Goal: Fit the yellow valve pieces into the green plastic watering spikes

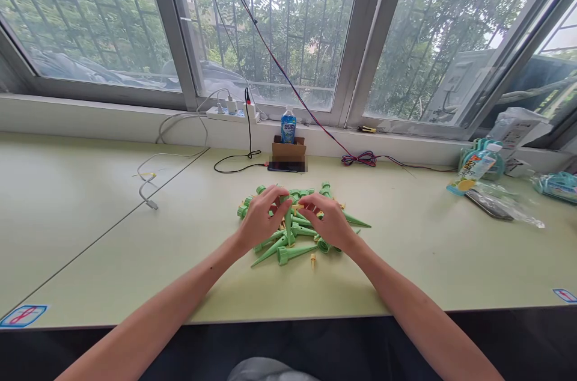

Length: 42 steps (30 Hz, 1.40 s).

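Note:
My left hand (261, 216) is closed on a green plastic plant watering spike (288, 223), whose point is directed down. Facing it, my right hand (330, 222) pinches a small yellow plug (297, 207) close to the upper part of that spike. Below and around both hands lies a loose pile of green spikes (295, 253) with ribbed caps, mixed with small yellow pieces. One yellow plug (313, 259) lies apart at the near side of the pile. My fingers hide part of the pile.
Behind the pile, a dark phone (286, 167) lies before a cardboard box (295, 149) with a blue bottle (288, 125). A power strip (232, 115) and cables (360, 158) run along the window ledge. A pouch (474, 172) and plastic wrapping (509, 204) lie at right.

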Available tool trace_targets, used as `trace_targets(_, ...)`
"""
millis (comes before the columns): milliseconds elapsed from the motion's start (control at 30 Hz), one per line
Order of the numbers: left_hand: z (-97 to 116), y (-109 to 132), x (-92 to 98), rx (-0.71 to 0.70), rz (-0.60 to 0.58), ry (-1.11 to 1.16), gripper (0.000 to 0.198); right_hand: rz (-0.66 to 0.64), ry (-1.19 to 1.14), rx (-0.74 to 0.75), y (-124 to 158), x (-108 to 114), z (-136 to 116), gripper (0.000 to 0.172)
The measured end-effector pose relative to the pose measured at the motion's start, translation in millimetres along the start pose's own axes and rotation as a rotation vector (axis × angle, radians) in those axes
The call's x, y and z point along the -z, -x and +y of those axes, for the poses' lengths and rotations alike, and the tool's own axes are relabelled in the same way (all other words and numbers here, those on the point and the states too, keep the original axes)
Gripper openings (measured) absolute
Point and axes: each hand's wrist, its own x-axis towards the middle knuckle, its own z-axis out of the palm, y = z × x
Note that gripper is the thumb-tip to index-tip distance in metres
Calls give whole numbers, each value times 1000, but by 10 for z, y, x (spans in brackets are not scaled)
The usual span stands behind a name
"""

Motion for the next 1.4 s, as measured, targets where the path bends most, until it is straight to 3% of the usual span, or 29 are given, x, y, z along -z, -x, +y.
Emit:
trace_targets(733,-30,7,-6,-99,29,-7,7,-21,35,15,3,3,15,20)
trace_targets(1067,-27,7,-2,-105,32,-8,6,-32,-19,24,9,1,-7,14)
trace_targets(1400,-17,6,-2,-111,32,-2,6,-60,23,4,8,5,16,19)
